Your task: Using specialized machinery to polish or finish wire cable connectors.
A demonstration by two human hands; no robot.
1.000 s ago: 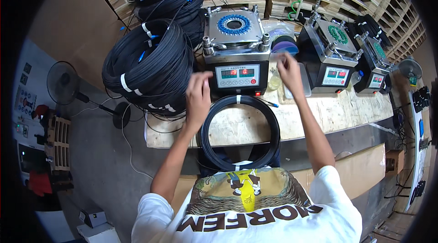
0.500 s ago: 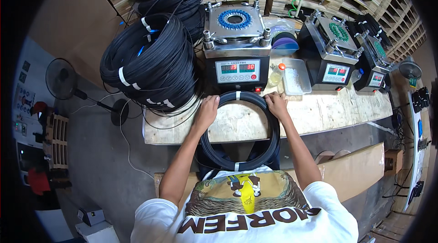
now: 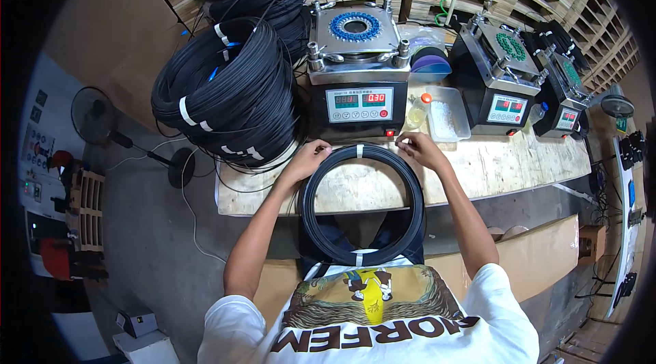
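Observation:
A coil of black cable (image 3: 309,207), bound with white tape at its far and near sides, rests partly on the table's front edge and partly over my lap. My left hand (image 3: 311,158) is at the coil's far left, thumb and fingers pinched together. Across from it, at the far right of the coil, my right hand (image 3: 420,150) has its fingers curled into a pinch. What either pinch holds, if anything, is too small to make out. Just beyond the coil stands a black machine (image 3: 359,108) with a steel top, a ring of blue connectors and a lit red display.
Tall stacks of black cable coils (image 3: 225,98) stand left on the wooden table (image 3: 492,166). A small bottle with a red cap (image 3: 417,111) and a clear plastic tub (image 3: 447,115) sit right of the machine. Two similar machines (image 3: 495,77) with green connectors stand farther right.
Both hands have come off the coil's far rim and their fingers have drawn into pinches. The coil sits slightly nearer to me. The red digits on the near machine differ.

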